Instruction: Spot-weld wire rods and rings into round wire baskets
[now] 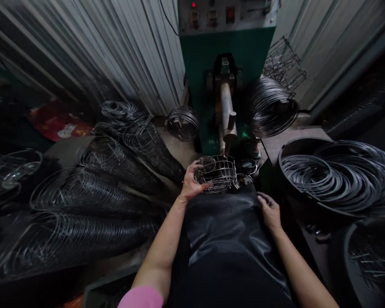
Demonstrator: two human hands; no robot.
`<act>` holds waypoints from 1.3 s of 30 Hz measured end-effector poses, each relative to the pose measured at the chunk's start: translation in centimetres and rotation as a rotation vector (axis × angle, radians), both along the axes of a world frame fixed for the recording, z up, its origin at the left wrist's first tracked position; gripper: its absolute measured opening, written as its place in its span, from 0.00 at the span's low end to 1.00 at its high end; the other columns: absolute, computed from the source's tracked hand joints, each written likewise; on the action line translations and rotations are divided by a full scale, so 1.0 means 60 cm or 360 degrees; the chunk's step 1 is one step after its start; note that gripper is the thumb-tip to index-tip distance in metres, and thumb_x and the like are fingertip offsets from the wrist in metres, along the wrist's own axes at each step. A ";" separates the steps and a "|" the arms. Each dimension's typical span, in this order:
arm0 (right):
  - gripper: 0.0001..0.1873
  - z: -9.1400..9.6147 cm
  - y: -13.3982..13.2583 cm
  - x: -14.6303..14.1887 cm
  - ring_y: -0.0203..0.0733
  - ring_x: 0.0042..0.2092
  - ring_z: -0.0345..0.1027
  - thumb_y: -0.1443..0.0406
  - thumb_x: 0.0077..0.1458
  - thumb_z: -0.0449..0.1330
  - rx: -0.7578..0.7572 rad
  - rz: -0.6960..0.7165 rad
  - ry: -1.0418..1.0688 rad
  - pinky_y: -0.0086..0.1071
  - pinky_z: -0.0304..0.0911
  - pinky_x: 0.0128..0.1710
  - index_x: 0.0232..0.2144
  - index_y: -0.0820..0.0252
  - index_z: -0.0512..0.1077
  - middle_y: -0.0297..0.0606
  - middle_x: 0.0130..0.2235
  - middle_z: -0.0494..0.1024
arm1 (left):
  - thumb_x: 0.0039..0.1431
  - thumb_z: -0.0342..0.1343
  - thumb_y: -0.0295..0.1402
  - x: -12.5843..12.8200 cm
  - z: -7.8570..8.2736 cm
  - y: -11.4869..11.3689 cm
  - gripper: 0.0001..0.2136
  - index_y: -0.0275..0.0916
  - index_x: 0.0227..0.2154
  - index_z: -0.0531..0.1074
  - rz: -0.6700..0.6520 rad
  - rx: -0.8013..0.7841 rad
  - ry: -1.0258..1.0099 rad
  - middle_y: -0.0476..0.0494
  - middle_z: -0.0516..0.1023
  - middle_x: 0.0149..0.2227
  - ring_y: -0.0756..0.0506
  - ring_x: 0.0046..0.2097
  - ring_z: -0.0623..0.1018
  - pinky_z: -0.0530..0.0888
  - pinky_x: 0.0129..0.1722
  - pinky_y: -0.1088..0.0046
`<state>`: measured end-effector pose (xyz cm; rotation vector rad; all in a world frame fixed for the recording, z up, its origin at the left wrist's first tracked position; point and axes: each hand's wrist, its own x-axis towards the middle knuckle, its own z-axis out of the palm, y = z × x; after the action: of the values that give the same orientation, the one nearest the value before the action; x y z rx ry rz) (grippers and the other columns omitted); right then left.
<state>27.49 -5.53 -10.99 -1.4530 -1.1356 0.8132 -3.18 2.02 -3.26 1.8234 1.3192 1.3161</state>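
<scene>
A small round wire basket is tilted below the electrode arm of a green spot welding machine. My left hand grips the basket by its left side, with the thumb across the front wires. The basket's far rim is right at the electrode tip; whether they touch I cannot tell. My right hand is apart from the basket, beside the right edge of the black apron on my lap. Its fingers are curled together, and anything between them is too dark to make out.
Long nested stacks of wire rings lie at the left. A black tub of loose wire rings stands at the right, above another tub with short wire pieces. Ring coils hang right of the machine, others left of it.
</scene>
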 end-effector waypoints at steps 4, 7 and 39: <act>0.12 0.014 -0.018 -0.013 0.46 0.35 0.73 0.56 0.50 0.56 0.0098 0.0373 -0.0655 0.39 0.68 0.36 0.31 0.54 0.76 0.40 0.33 0.78 | 0.35 0.69 0.38 0.003 0.007 -0.011 0.26 0.39 0.40 0.67 0.0059 0.0020 0.0094 0.37 0.63 0.55 0.38 0.56 0.65 0.63 0.56 0.59; 0.13 0.087 -0.003 -0.026 0.44 0.37 0.73 0.59 0.54 0.53 0.0219 0.0598 -0.0915 0.36 0.68 0.37 0.37 0.53 0.74 0.39 0.37 0.79 | 0.35 0.69 0.37 0.005 0.002 -0.012 0.29 0.39 0.43 0.65 -0.0027 0.0081 0.0132 0.36 0.63 0.55 0.38 0.57 0.65 0.62 0.56 0.58; 0.12 0.190 0.120 -0.123 0.41 0.39 0.72 0.69 0.55 0.52 0.0508 0.1132 -0.1163 0.34 0.68 0.38 0.40 0.57 0.73 0.41 0.38 0.76 | 0.31 0.70 0.34 0.044 0.031 0.039 0.32 0.38 0.44 0.68 -0.0369 0.0100 0.0328 0.35 0.63 0.55 0.36 0.57 0.64 0.61 0.57 0.53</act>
<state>20.12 1.69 0.40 -1.0797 -2.3020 0.5118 -0.56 4.37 -1.38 2.1305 1.1350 1.0816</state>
